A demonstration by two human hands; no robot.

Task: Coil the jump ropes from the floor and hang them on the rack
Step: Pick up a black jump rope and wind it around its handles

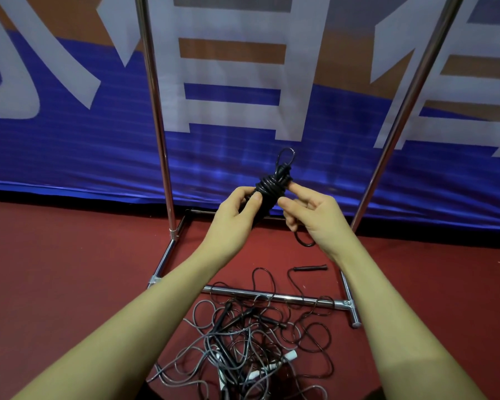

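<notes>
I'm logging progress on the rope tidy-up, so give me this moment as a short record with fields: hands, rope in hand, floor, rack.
left hand: left hand grips the lower part of the coiled black rope
right hand: right hand pinches the rope's free end beside the coil
rope in hand: wound into a tight bundle, small loop sticking out on top, not yet hung
floor: tangled pile of ropes lies uncoiled across the rack's base bar
loose handle: black handle on the red floor
rack: chrome rack, uprights bare where visible; its top is out of view
</notes>
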